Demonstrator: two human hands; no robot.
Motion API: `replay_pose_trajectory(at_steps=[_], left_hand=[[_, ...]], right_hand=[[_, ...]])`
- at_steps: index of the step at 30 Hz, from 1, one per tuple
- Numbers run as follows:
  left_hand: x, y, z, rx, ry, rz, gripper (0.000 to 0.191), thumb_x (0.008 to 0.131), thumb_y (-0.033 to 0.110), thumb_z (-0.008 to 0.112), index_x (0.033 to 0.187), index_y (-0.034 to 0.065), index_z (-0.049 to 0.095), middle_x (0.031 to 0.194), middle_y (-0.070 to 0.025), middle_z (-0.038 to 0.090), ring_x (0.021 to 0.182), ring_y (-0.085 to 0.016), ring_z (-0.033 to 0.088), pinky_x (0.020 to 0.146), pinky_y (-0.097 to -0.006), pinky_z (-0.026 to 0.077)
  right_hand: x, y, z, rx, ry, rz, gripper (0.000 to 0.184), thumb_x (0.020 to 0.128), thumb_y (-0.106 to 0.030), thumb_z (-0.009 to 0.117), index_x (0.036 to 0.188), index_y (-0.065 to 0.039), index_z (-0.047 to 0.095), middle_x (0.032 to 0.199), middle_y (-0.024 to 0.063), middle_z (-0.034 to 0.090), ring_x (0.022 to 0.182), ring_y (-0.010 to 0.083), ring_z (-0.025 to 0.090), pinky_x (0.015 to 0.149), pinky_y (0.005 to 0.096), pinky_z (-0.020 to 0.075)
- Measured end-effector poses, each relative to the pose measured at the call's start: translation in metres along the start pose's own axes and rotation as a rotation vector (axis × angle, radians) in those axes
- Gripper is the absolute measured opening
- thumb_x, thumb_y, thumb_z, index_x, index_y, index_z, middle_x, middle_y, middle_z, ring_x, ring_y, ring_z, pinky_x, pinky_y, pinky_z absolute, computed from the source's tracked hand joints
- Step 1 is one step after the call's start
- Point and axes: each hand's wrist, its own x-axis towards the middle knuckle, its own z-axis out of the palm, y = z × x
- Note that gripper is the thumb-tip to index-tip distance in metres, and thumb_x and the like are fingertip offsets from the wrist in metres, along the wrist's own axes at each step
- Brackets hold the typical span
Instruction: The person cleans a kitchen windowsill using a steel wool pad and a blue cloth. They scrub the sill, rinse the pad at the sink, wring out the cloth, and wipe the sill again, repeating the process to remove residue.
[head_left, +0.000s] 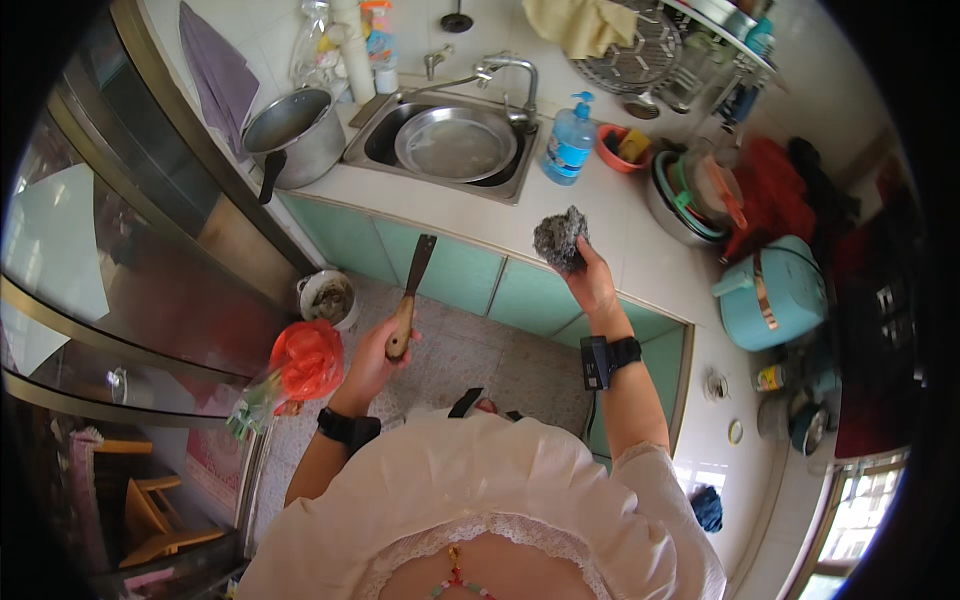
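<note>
My left hand (375, 358) grips the wooden handle of a kitchen tool (402, 328). Its narrow, dark metal end points up and away from me, above the floor in front of the green cabinets. In my right hand (592, 279) is a crumpled steel-wool scourer (561, 237), held near the counter's front edge. The two hands are well apart, and the tool and scourer do not touch. Beyond them, a round metal basin (456, 144) with what looks like water sits in the stainless-steel sink (510, 191), below the faucet (525, 79).
A large aluminium pot (296, 139) stands left of the sink. To its right are a blue pump bottle (570, 142), an orange bowl (622, 154), stacked basins (679, 214) and a turquoise appliance (776, 296). A bucket (328, 296) and red plastic bag (307, 360) are low at left.
</note>
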Motion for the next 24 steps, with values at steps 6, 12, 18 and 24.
replay_pose_trajectory(at_steps=[6, 12, 18, 24], left_hand=[[0.073, 0.032, -0.016, -0.076, 0.076, -0.006, 0.039, 0.091, 0.030, 0.041, 0.119, 0.0043, 0.049, 0.083, -0.0036, 0.058, 0.056, -0.010, 0.049, 0.050, -0.0224, 0.036], [0.180, 0.083, -0.049, -0.058, 0.054, -0.023, 0.038, 0.092, 0.029, 0.040, 0.118, 0.0033, 0.049, 0.084, -0.0042, 0.057, 0.056, -0.010, 0.048, 0.048, -0.0223, 0.035], [0.267, 0.134, -0.086, -0.025, -0.022, -0.104, 0.033, 0.092, 0.028, 0.040, 0.111, 0.0027, 0.050, 0.082, -0.0056, 0.058, 0.053, -0.009, 0.049, 0.047, -0.0209, 0.035], [0.317, 0.157, -0.113, 0.005, -0.032, -0.204, 0.031, 0.093, 0.026, 0.039, 0.108, 0.0019, 0.049, 0.083, -0.0068, 0.059, 0.052, -0.010, 0.049, 0.046, -0.0209, 0.036]], right_hand=[[0.131, 0.016, 0.013, -0.331, 0.087, -0.001, 0.048, 0.085, -0.022, 0.060, 0.120, 0.005, 0.042, 0.107, 0.0118, 0.057, 0.091, 0.0192, 0.059, 0.079, 0.0338, 0.0500], [0.259, 0.056, 0.034, -0.970, 0.186, -0.138, 0.050, 0.075, -0.024, 0.070, 0.111, 0.005, 0.050, 0.088, 0.0097, 0.060, 0.078, 0.0158, 0.056, 0.068, 0.0276, 0.0461], [0.372, 0.099, 0.024, -1.609, 0.346, -0.179, 0.047, 0.067, -0.029, 0.073, 0.097, -0.001, 0.050, 0.101, 0.0124, 0.053, 0.098, 0.0291, 0.050, 0.081, 0.0389, 0.0436], [0.422, 0.141, 0.026, -2.051, 0.016, 0.227, 0.099, 0.068, -0.037, 0.071, 0.143, -0.018, 0.008, 0.146, 0.0191, 0.003, 0.124, 0.0466, 0.027, 0.097, 0.0489, 0.0349]])
